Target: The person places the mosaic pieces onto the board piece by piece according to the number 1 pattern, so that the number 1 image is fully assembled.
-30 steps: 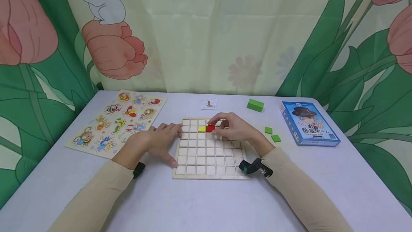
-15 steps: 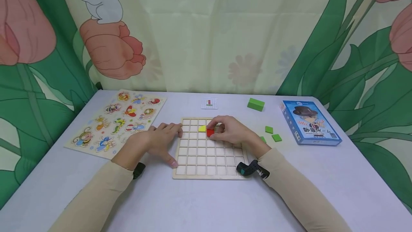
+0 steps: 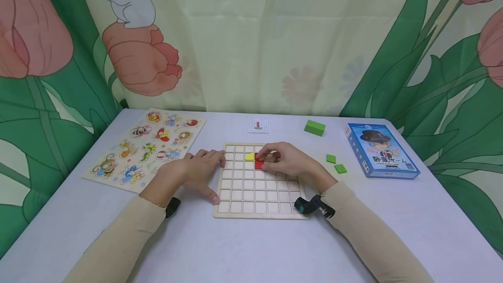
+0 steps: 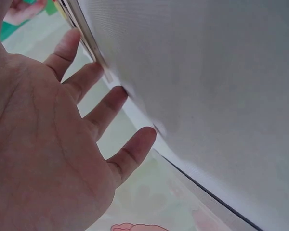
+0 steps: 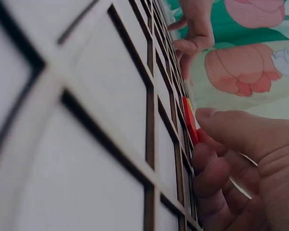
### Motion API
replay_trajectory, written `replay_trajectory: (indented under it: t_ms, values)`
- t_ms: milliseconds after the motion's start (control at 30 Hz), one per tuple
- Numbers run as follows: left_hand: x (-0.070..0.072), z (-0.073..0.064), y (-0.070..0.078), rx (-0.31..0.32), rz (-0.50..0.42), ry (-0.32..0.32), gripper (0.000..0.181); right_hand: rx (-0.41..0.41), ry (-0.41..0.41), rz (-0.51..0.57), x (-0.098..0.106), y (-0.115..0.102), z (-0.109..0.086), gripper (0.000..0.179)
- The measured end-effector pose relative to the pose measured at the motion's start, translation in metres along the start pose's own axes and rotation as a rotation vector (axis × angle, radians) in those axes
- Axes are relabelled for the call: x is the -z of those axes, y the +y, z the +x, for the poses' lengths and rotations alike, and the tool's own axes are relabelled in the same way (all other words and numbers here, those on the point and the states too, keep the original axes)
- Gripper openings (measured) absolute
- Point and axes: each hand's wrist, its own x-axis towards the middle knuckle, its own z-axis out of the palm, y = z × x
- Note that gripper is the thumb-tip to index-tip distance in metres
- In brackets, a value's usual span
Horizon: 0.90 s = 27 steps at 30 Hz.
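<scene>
On the square wooden grid board [image 3: 259,218] a yellow tile [image 3: 249,157] lies in the upper part, with red tiles [image 3: 259,165] right beside it. My right hand [image 3: 288,160] reaches over the board from the right and pinches at the red with curled fingers; in the right wrist view the red tile [image 5: 190,120] shows just past the thumb tip. The fingers hide part of the red. My left hand [image 3: 198,174] lies spread at the board's left edge, fingertips and thumb against it; its fingers look straight and hold nothing in the left wrist view.
Green tiles [image 3: 340,168] and a green block [image 3: 315,128] lie right of the board. A blue game box [image 3: 381,150] stands farther right. Behind the board is a small pattern card [image 3: 258,126]. A cartoon insect puzzle board [image 3: 147,147] lies at the left.
My right hand has shifted slightly toward me over the board, and the visible red now reaches down into the row below the yellow tile. My left hand stays at the board's edge.
</scene>
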Motion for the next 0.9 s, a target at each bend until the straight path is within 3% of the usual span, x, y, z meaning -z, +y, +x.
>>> replay_trajectory:
  t_ms: [500,900]
  values:
    - [0.001,0.001,0.0,-0.003,0.01,0.0,0.106,0.017,-0.012,0.002,0.007,-0.002,-0.018,0.025]
    - [0.002,-0.001,0.001,0.005,-0.006,-0.006,0.104,0.099,-0.003,0.019,0.019,-0.002,-0.036,0.026]
